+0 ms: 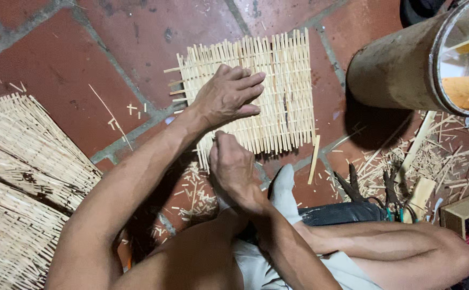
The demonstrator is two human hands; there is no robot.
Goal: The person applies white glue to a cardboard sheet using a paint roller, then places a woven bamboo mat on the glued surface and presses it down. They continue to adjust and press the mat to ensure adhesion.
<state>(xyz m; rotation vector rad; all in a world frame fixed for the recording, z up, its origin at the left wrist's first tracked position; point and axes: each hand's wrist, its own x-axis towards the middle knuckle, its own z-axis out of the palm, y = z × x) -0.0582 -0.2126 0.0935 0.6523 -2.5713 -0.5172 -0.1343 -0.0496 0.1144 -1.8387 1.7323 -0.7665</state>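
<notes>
Head view: left hand (226,96) lies flat, fingers spread, on the mat (277,91); right hand (231,166), fingers pinched at its near edge.

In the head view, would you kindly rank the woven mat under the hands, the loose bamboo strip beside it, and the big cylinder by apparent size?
1. woven mat
2. cylinder, though it sits nearer the camera and is cut off by the frame
3. bamboo strip

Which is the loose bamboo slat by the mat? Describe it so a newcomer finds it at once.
Start at the woven bamboo mat on the red tile floor, under the left hand. Go to the mat's lower right corner: the loose slat lies there, just beyond the edge. Unlike the woven strips, it is a single pale stick lying free on the tile, slightly tilted, and broader than the tiny offcuts nearby.
</notes>
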